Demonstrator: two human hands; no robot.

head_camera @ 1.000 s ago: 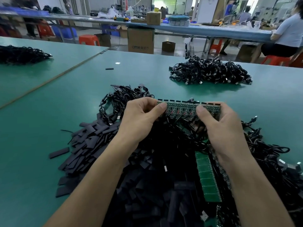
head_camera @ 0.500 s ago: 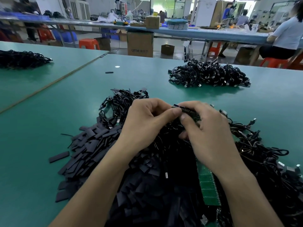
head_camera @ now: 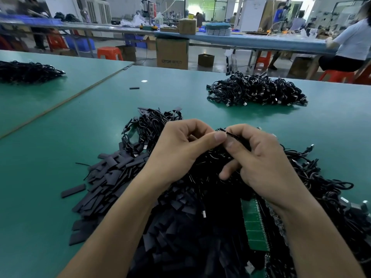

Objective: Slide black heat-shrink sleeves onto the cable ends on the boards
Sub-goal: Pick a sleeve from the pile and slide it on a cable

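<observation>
Black-edged board strip (head_camera: 237, 137) sits edge-on between both hands, above the cable tangle (head_camera: 321, 187). A second ago it was held flat, face up, with the hands wide apart; since then they have closed together. Grip: left hand (head_camera: 180, 151) pinches its near end, thumb on top; right hand (head_camera: 263, 161) curls round the strip. Sleeve in either grip: cannot tell. Judgement: sleeving of this strip is just starting. Heaped left of the left hand: loose sleeves (head_camera: 112, 177). Under the right wrist: green panel (head_camera: 255, 223). Tangled leads could snag the strip.
</observation>
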